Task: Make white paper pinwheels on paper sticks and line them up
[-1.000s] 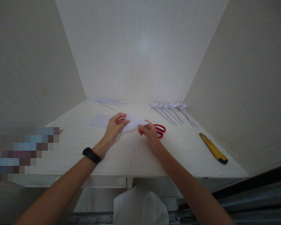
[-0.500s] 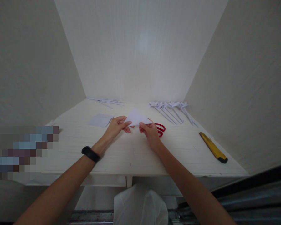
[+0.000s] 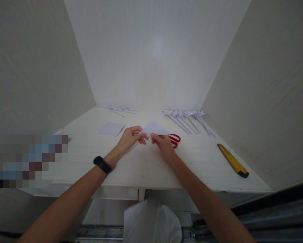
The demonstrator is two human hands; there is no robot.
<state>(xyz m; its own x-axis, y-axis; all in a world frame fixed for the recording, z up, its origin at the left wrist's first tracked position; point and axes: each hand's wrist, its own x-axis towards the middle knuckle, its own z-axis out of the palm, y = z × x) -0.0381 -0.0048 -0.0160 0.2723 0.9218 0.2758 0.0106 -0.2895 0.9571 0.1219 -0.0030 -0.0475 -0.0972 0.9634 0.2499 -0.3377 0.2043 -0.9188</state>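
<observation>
Paper triangle (image 3: 155, 128) (white, creased) pinched by hands.

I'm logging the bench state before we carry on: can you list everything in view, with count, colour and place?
Folded paper triangle: 1, white, held up over the table's middle by both hands.
Paper sheet: 1, white, flat, left of the hands.
Scissors: 1, red handles, just behind the right hand, partly hidden.
Paper pinwheels on sticks: a row, count unclear, white, far right of table.
Paper strips: a few, white, far left by the wall.
Utility knife: 1, yellow and black, right edge.
Table: 1, white.
Plastic bag: 1, white, below the table's front.
Wristband: 1, black, left wrist.
Left hand: pinching the triangle.
Right hand: pinching the triangle.
</observation>
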